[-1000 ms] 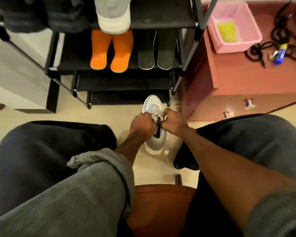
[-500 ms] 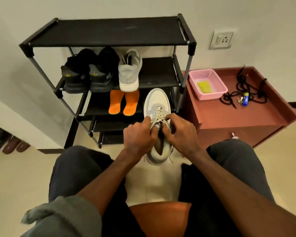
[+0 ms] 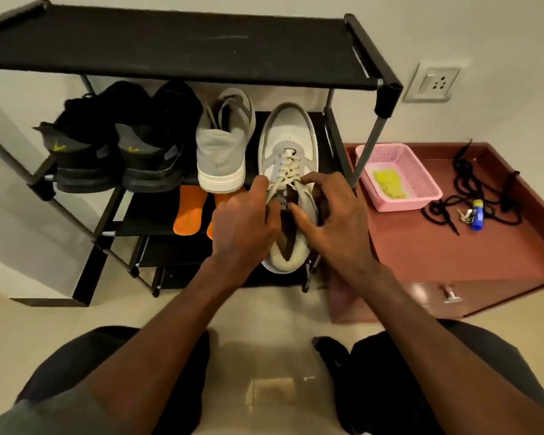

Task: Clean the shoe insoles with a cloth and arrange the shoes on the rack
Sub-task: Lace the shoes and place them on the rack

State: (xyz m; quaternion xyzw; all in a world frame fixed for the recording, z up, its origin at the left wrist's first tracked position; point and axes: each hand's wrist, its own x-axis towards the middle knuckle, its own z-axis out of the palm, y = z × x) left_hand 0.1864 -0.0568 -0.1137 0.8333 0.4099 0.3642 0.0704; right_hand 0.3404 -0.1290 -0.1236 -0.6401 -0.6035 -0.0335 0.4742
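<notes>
Black shoe rack (image 3: 176, 45), several shelves. Red cabinet (image 3: 446, 246) to its right, bearing a pink basket (image 3: 421, 199) with a yellow cloth (image 3: 388, 183). Second shelf: pair of black shoes (image 3: 113, 146), grey shoe (image 3: 222, 146). White shoe (image 3: 288, 142): held before that shelf, toe pointing away. Orange insoles (image 3: 187, 211): shelf below. Left hand (image 3: 244, 224) and right hand (image 3: 330, 221): both grasping the white shoe at its opening.

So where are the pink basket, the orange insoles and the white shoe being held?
pink basket (image 3: 423, 202): head view, on its front wall.
orange insoles (image 3: 187, 216): head view, on the left insole's middle.
white shoe (image 3: 288, 133): head view, on its toe cap.
</notes>
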